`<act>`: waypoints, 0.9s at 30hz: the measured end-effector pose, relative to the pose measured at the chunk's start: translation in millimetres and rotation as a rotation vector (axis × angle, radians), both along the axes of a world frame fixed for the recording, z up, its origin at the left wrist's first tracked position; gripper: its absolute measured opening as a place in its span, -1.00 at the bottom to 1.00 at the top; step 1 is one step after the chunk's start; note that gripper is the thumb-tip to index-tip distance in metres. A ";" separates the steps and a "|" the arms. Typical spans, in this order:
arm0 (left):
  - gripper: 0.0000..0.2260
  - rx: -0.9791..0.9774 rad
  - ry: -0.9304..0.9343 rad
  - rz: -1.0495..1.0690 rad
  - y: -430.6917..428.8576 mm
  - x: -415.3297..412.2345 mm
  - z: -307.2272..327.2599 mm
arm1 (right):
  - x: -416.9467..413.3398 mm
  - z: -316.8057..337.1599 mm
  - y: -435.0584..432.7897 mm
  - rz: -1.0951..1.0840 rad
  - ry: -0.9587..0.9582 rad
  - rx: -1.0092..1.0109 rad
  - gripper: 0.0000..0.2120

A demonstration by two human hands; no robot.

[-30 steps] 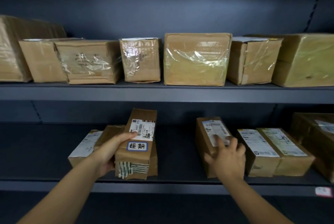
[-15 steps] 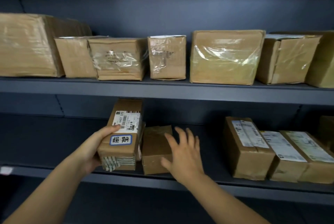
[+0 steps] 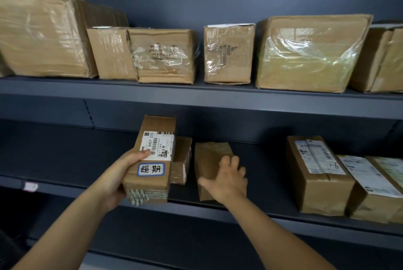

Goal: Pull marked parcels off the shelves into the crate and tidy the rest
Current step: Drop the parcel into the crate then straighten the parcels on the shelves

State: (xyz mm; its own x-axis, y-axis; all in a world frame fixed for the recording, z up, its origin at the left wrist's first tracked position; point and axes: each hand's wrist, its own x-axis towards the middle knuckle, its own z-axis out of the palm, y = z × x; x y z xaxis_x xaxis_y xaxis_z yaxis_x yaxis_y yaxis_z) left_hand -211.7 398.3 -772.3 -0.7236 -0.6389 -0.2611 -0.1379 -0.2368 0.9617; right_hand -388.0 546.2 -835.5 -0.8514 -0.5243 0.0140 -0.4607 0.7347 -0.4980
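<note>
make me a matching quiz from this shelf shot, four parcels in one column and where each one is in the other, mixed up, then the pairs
1 marked parcel
2 plain parcel
3 parcel numbered 1-6
4 film-wrapped box

a upper shelf
b lower shelf, right side, no hand on it
c in the grip of the left hand
d lower shelf, under the right hand

Pairs: 1-c, 2-d, 3-b, 4-a

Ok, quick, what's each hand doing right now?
Left hand: holds the brown cardboard parcel with the blue-bordered label.
Right hand: grips the plain brown cardboard parcel on the lower shelf.
</note>
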 end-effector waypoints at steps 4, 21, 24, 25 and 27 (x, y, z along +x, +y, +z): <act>-0.64 -0.005 0.044 -0.020 11.2 -7.4 -0.4 | -27.4 10.6 40.0 -0.125 -0.370 -0.386 -0.46; -0.71 0.013 0.098 -0.114 45.6 -30.5 7.9 | -53.1 9.8 87.6 0.019 -0.004 -0.197 -0.52; -0.62 0.018 0.096 -0.118 42.5 -27.2 4.8 | -55.3 10.0 85.8 -0.064 -0.002 -0.235 -0.61; -0.60 0.017 0.097 -0.121 41.3 -26.2 4.1 | -57.5 11.5 87.1 -0.089 0.002 -0.237 -0.61; -0.57 0.020 0.100 -0.126 38.1 -24.9 2.5 | -63.2 14.2 91.8 -0.131 0.002 -0.203 -0.60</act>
